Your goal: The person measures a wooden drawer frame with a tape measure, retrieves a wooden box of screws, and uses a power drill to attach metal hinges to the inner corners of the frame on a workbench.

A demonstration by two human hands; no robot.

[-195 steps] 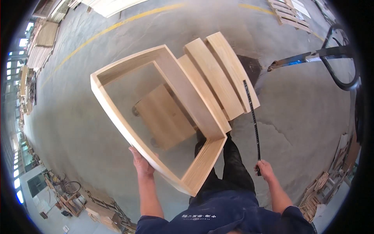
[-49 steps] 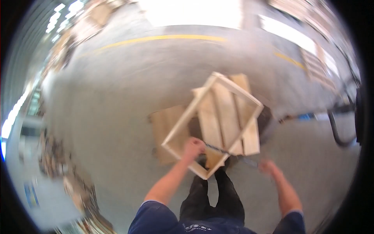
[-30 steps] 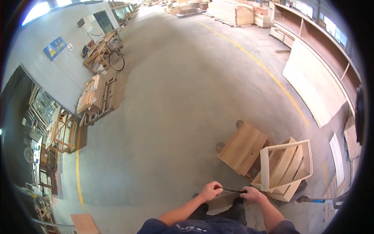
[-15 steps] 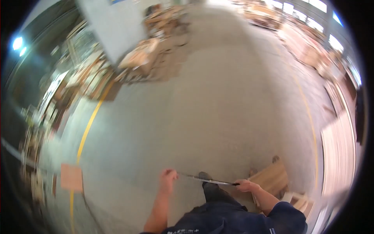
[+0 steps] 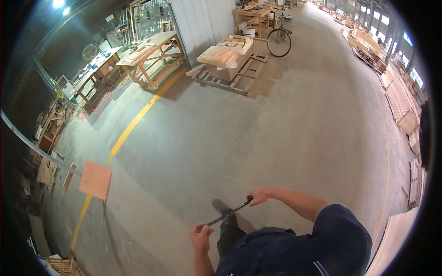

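Observation:
A narrow dark strip with pale marks, which looks like the pulled-out blade of a tape measure (image 5: pixel 230 213), runs straight between my two hands in front of my body. My left hand (image 5: pixel 200 233) is closed on its lower left end, the fingers pinched together. At the upper right end my right hand (image 5: pixel 261 195) is wrapped round a small dark part, mostly hidden by the fingers. The strip slants up from left to right, above my leg and dark shoe (image 5: pixel 222 205).
An orange-brown square board (image 5: pixel 95 179) stands at left by a yellow floor line (image 5: pixel 133 125). Ahead are a pallet (image 5: pixel 221 85) bearing stacked wood, a bicycle (image 5: pixel 279 43) and a wooden workbench (image 5: pixel 152 53). Timber stacks (image 5: pixel 400 103) line the right side.
My view has swung to the right. My right hand has moved up and left, my left hand down, so the strip slants more and its visible length is shorter.

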